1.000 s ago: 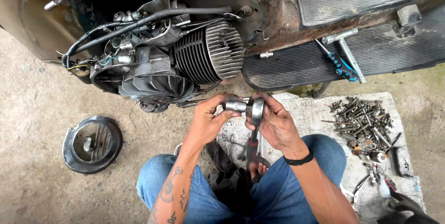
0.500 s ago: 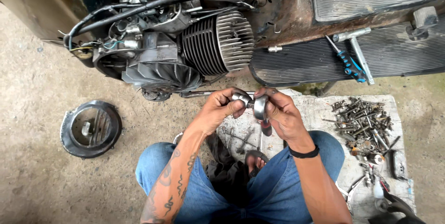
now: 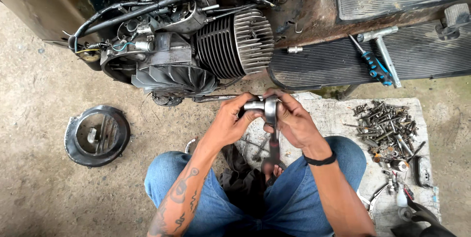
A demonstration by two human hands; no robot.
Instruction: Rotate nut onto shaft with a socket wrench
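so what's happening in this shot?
A seated person holds a ratchet wrench upright over their lap. The left hand grips a socket at its head, and the right hand steadies the head. An exposed finned engine sits ahead, a round fan cover lies left, and loose bolts lie right.

the jeans (image 3: 314,188) are blue denim. the wristband (image 3: 320,160) is black. the screwdriver (image 3: 374,65) has a blue and black handle. the engine (image 3: 196,45) is grey metal with dark fins. the round cover (image 3: 73,141) is black. the ratchet (image 3: 271,119) is shiny silver.
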